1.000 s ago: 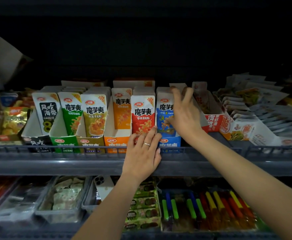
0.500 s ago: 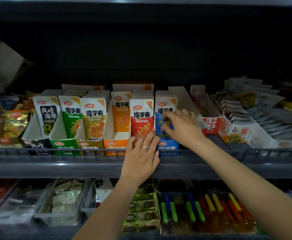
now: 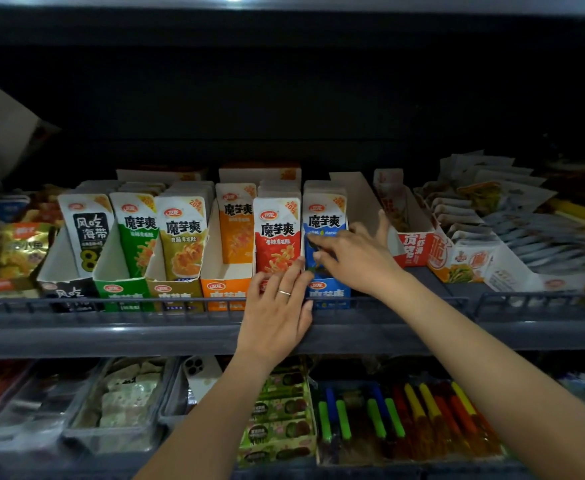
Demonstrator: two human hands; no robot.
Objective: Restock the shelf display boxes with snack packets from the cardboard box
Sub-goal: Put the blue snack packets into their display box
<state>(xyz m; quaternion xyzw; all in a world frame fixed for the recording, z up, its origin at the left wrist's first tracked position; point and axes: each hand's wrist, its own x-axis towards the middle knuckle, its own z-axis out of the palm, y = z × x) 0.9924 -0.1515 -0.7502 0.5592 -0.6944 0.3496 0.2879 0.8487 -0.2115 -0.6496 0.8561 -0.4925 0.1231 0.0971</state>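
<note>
Touching the blue packet (image 3: 324,221), right hand (image 3: 355,263).

1. Left hand (image 3: 277,308): palm flat, fingers straight and close together, pointing far; forearm comes up from near.
2. Right hand (image 3: 355,259): fingers spread, stretched leftward; arm extended from near right.

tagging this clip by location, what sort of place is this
Probably a shop's snack aisle: a railed shelf holds a row of display boxes packed with upright snack packets, and bright stick snacks lie below.
</note>
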